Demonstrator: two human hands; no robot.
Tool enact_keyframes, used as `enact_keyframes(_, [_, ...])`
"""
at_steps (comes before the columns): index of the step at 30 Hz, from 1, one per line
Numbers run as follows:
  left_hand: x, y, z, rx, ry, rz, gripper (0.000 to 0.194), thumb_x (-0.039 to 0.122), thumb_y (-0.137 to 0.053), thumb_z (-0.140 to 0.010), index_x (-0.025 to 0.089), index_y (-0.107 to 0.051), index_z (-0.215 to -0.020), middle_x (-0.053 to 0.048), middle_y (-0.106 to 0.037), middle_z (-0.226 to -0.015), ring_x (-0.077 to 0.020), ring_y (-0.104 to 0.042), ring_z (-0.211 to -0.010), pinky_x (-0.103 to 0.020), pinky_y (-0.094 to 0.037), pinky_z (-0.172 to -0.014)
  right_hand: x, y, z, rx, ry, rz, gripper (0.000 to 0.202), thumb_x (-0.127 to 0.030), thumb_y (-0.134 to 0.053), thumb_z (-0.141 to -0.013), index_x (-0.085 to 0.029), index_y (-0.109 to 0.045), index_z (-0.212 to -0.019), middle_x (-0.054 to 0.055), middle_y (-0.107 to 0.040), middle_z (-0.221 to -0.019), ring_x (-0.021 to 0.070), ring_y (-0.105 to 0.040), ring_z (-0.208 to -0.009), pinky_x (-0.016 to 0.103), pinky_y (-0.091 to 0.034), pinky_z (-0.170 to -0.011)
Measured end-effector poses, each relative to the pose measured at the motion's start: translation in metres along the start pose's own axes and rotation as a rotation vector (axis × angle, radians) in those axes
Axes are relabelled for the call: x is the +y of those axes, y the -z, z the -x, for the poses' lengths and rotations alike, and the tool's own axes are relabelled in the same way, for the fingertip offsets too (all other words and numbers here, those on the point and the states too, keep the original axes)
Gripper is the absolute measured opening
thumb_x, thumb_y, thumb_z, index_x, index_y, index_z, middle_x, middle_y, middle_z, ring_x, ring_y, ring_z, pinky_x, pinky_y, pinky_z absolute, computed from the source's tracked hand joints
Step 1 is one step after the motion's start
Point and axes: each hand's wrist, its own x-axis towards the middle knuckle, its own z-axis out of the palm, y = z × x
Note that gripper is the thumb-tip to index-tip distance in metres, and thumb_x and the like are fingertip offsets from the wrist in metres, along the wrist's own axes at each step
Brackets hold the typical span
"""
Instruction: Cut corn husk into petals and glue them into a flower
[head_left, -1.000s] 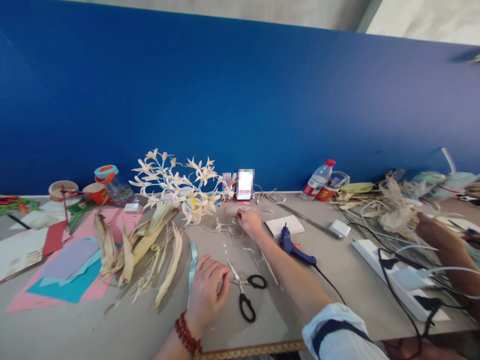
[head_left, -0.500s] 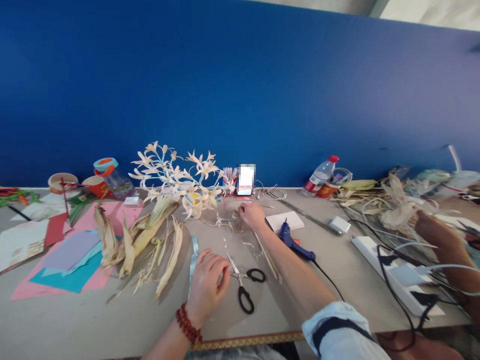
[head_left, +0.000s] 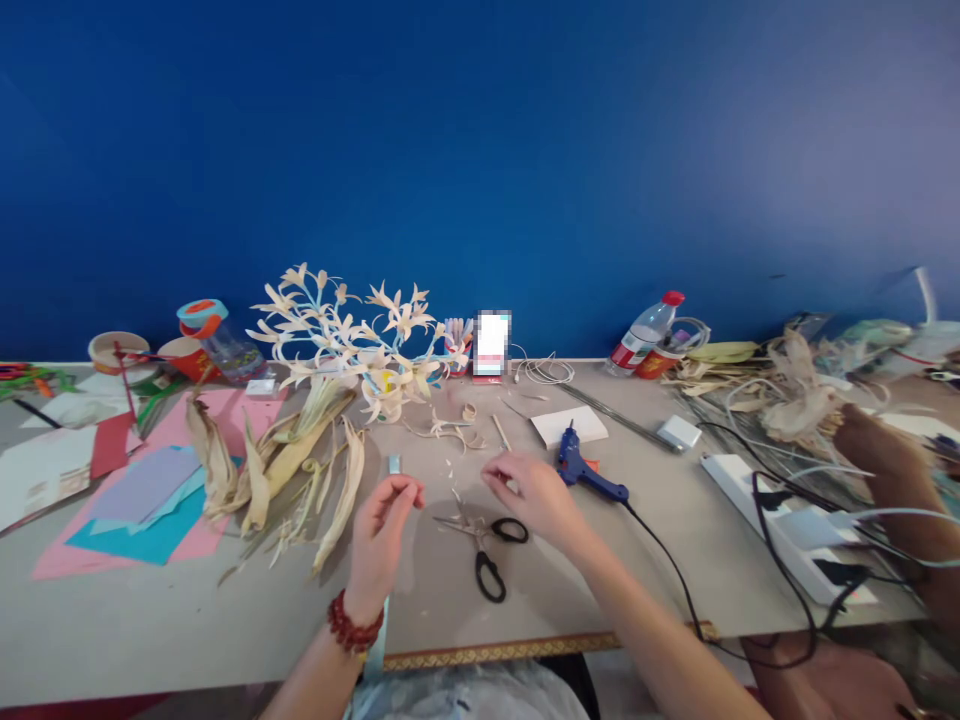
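My left hand [head_left: 381, 525] is above the table, thumb and fingertips pinched together; anything between them is too small to make out. A light blue ribbon [head_left: 394, 463] shows past its fingers and again below the wrist. My right hand [head_left: 536, 495] hovers beside the scissors [head_left: 484, 550], fingers curled together, their contents hidden. The scissors lie slightly open, black handles toward me. Beyond the hands are a thin pale strip [head_left: 500, 432] and curled husk scraps [head_left: 450, 430]. White husk flowers [head_left: 352, 345] on blue-wrapped stems stand behind my left hand.
Corn husks [head_left: 300, 470] lie on coloured paper [head_left: 142, 490] at left. On the right are a blue glue gun [head_left: 585, 470], white card [head_left: 568, 427], a power strip [head_left: 787, 530] with cables, and a bottle [head_left: 645, 335]. Another person's hand [head_left: 862, 445] holds husk there.
My right hand has drawn back toward me from the husk scraps. My left hand has turned and brought its fingertips together. The ribbon's visible end now looks shorter beyond it.
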Motion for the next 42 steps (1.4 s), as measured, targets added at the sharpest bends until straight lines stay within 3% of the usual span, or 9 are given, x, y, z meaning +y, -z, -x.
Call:
enact_keyframes(3, [0.005, 0.018, -0.008, -0.055, -0.009, -0.042, 0.02, 0.033, -0.05, -0.095, 0.018, -0.063, -0.097, -0.004, -0.067, -0.079, -0.0164, -0.066, -0.076, -0.028, -0.053, -0.071, -0.009, -0.011, 0.037, -0.036, 0.073, -0.066, 0.009, -0.022, -0.06, -0.091, -0.02, -0.069, -0.092, 0.006, -0.071, -0.091, 0.0212, -0.066, -0.085, 0.03, -0.049, -0.073])
enact_keyframes(7, [0.019, 0.025, -0.041, -0.318, -0.31, -0.552, 0.019, 0.024, -0.05, -0.094, 0.022, -0.068, -0.099, -0.006, -0.07, -0.099, -0.02, -0.064, -0.094, -0.034, -0.051, -0.083, -0.013, -0.024, 0.064, -0.011, 0.106, -0.018, 0.021, -0.022, -0.068, -0.084, -0.021, -0.067, -0.105, 0.009, -0.069, -0.102, 0.0264, -0.063, -0.096, 0.04, -0.051, -0.084])
enact_keyframes(11, [0.024, -0.007, -0.081, -0.409, -0.596, -1.074, 0.018, 0.015, -0.053, -0.09, 0.021, -0.069, -0.096, -0.007, -0.067, -0.091, -0.0263, -0.059, -0.094, -0.042, -0.046, -0.083, -0.012, -0.03, 0.065, 0.033, 0.082, -0.019, 0.017, -0.019, -0.066, -0.085, -0.02, -0.066, -0.102, 0.009, -0.068, -0.1, 0.0256, -0.062, -0.094, 0.039, -0.053, -0.082])
enact_keyframes(17, [0.003, -0.064, -0.107, -0.474, -0.727, -1.157, 0.022, 0.006, -0.049, -0.089, 0.018, -0.066, -0.088, -0.011, -0.064, -0.098, -0.0271, -0.055, -0.1, -0.043, -0.039, -0.09, -0.01, -0.027, 0.064, 0.089, 0.068, -0.065, 0.01, -0.019, -0.061, -0.089, -0.02, -0.066, -0.098, 0.008, -0.067, -0.098, 0.024, -0.063, -0.092, 0.036, -0.053, -0.08])
enact_keyframes(22, [-0.011, -0.073, -0.112, -0.504, -0.791, -1.171, 0.019, 0.006, -0.051, -0.088, 0.018, -0.064, -0.082, -0.011, -0.064, -0.095, -0.0266, -0.055, -0.097, -0.041, -0.04, -0.088, 0.0, -0.026, 0.07, 0.168, 0.028, -0.106, 0.012, -0.02, -0.057, -0.091, -0.021, -0.065, -0.1, 0.009, -0.067, -0.102, 0.0244, -0.063, -0.094, 0.038, -0.053, -0.082])
enact_keyframes(28, [0.0, -0.041, -0.089, -0.472, -0.881, -1.1, 0.011, 0.013, -0.056, -0.088, 0.019, -0.065, -0.087, -0.007, -0.068, -0.092, -0.0241, -0.057, -0.093, -0.042, -0.039, -0.094, 0.001, -0.027, 0.061, 0.218, -0.087, -0.312, 0.013, -0.024, -0.055, -0.093, -0.021, -0.065, -0.1, 0.009, -0.068, -0.103, 0.0243, -0.064, -0.093, 0.037, -0.051, -0.081])
enact_keyframes(37, [0.032, 0.008, -0.026, -0.2, -1.212, -0.738, 0.026, 0.008, -0.061, -0.086, 0.025, -0.068, -0.105, 0.0, -0.076, -0.083, -0.0154, -0.064, -0.078, -0.037, -0.037, -0.098, -0.05, -0.038, 0.038, 0.097, -0.269, -1.417, 0.031, -0.047, -0.072, -0.083, -0.019, -0.06, -0.08, -0.001, -0.061, -0.07, 0.013, -0.057, -0.066, 0.024, -0.045, -0.067])
enact_keyframes(40, [0.04, 0.013, -0.015, -0.17, -1.066, -0.609, 0.027, 0.008, -0.065, -0.082, 0.024, -0.066, -0.104, -0.002, -0.074, -0.087, -0.0179, -0.064, -0.083, -0.038, -0.04, -0.095, -0.058, -0.034, 0.044, 0.109, -0.294, -1.466, 0.029, -0.043, -0.073, -0.084, -0.018, -0.06, -0.078, -0.001, -0.061, -0.067, 0.0118, -0.054, -0.064, 0.023, -0.042, -0.063])
enact_keyframes(42, [0.045, 0.013, -0.006, -0.112, -0.755, -0.422, 0.018, 0.012, -0.063, -0.084, 0.022, -0.064, -0.099, -0.005, -0.07, -0.088, -0.0201, -0.063, -0.086, -0.037, -0.044, -0.088, -0.058, -0.032, 0.048, 0.124, -0.287, -1.465, 0.028, -0.042, -0.074, -0.084, -0.018, -0.061, -0.08, -0.001, -0.062, -0.069, 0.0116, -0.055, -0.066, 0.022, -0.041, -0.063])
